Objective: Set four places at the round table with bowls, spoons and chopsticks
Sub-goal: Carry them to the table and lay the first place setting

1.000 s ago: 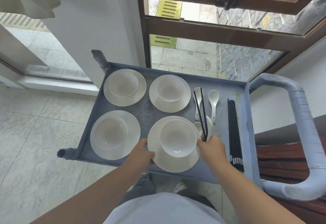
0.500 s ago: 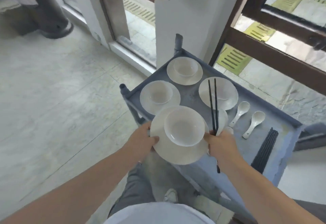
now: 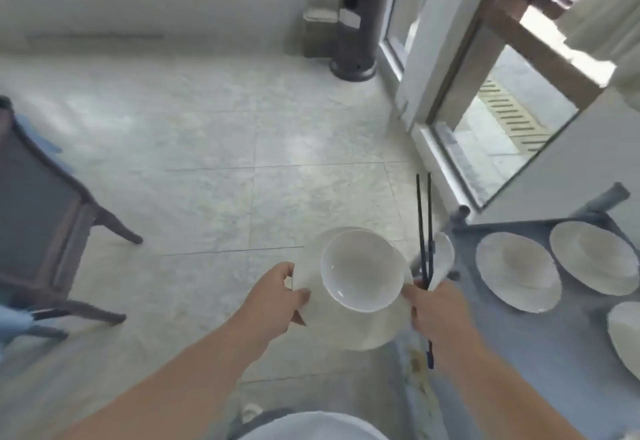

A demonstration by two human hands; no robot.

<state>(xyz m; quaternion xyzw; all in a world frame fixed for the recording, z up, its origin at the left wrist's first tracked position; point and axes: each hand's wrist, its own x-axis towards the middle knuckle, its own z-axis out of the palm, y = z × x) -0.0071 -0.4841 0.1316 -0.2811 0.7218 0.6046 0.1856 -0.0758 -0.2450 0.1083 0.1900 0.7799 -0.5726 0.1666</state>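
Note:
I carry a white plate (image 3: 360, 332) with a white bowl (image 3: 362, 275) on it, held above the floor. My left hand (image 3: 277, 295) pinches the plate's left rim. My right hand (image 3: 433, 308) grips the right rim together with a pair of black chopsticks (image 3: 424, 224) and a white spoon (image 3: 443, 259), which stick up from the fist. On the grey cart (image 3: 519, 353) to the right lie three more white plates with bowls, the nearest one a plate (image 3: 517, 271) close to my right hand.
A dark wooden chair (image 3: 45, 231) stands at the left. A dark cylindrical heater (image 3: 360, 16) stands by the far wall next to a glass door (image 3: 491, 120). Pale tiled floor (image 3: 225, 169) lies ahead. The round table is not in view.
The plate with its bowl has come off the cart and moved left over the floor. My view has swung left; the cart now sits at the right edge.

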